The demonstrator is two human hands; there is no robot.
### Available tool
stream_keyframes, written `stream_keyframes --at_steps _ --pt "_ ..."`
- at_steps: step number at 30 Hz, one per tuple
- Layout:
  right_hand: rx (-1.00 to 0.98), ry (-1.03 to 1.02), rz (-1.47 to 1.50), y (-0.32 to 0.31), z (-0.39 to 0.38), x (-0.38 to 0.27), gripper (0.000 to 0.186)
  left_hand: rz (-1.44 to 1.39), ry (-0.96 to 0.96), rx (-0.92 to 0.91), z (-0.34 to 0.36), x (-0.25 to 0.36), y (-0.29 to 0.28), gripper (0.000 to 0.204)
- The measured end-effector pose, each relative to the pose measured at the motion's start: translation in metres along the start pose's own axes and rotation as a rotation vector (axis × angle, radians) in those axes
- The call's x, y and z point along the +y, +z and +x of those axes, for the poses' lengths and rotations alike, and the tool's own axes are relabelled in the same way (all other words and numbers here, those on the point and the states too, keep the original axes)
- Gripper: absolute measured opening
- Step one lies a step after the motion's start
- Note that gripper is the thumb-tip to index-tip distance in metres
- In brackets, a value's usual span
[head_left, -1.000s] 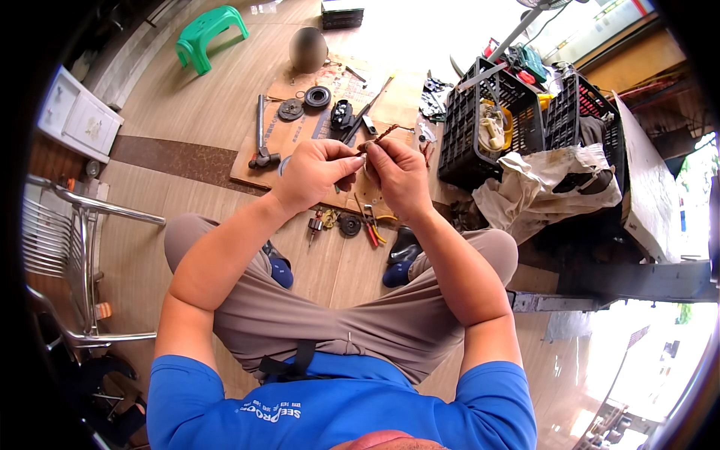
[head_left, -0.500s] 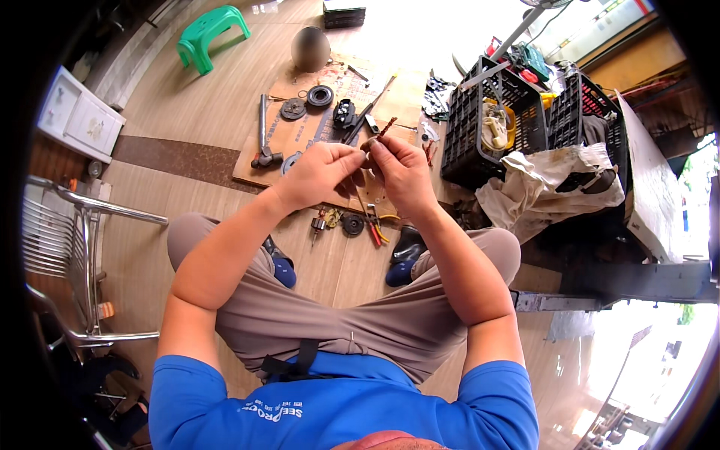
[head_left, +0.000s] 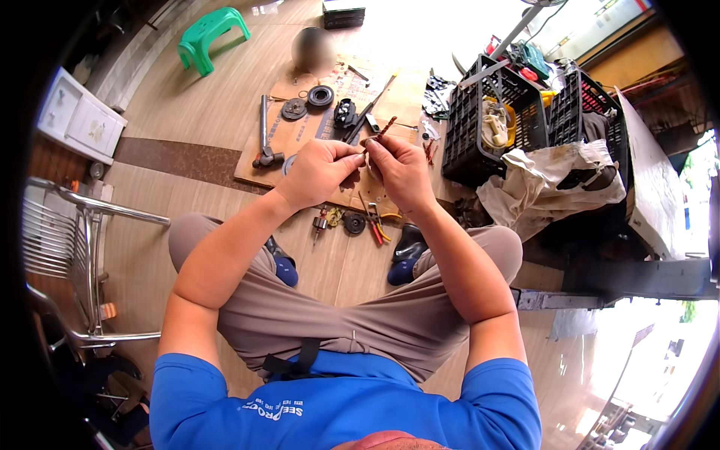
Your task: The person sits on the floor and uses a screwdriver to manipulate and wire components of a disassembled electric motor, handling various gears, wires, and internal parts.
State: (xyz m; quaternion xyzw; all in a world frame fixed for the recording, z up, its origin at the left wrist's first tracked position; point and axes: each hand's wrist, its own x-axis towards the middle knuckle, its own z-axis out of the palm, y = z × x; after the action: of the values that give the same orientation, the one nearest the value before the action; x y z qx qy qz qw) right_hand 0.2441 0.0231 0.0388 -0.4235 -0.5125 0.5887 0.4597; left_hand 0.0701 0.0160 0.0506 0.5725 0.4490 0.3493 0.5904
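Above the cardboard sheet (head_left: 251,154), my two hands meet at the fingertips. From between the right thumb and fingers a thin, dark red, twisted wire-like piece (head_left: 388,126) sticks up; my right hand (head_left: 403,171) is closed on it. My left hand (head_left: 315,176) pinches close beside it, and whatever lies between its fingers is too small to make out. Beyond the hands are a black motor-like part (head_left: 344,113), a black ring (head_left: 320,96) and a round metal disc (head_left: 293,109). A hammer-shaped metal tool (head_left: 264,131) rests at the sheet's left.
Pliers (head_left: 376,226), a small motor armature (head_left: 320,223) and a black round part (head_left: 354,223) lie between my feet. Black plastic crates (head_left: 463,146) with a pale cloth (head_left: 517,191) stand at right. A green stool (head_left: 212,34) is far left, a metal chair (head_left: 90,225) nearer.
Little differs. Both hands stay together around the same spot, with a slight shift of the fingertips; the dark red piece remains in the right hand.
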Motion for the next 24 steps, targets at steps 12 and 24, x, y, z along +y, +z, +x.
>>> stream_keyframes --at_steps 12,24 --pt "-0.001 -0.063 0.044 0.006 -0.003 -0.005 0.015 -0.631 -0.223 -0.27 0.005 -0.007 -0.014 0.02" --pt "0.039 -0.094 0.072 0.006 -0.002 0.006 0.014 -0.233 0.073 -0.095 0.009 -0.018 0.001 0.014"
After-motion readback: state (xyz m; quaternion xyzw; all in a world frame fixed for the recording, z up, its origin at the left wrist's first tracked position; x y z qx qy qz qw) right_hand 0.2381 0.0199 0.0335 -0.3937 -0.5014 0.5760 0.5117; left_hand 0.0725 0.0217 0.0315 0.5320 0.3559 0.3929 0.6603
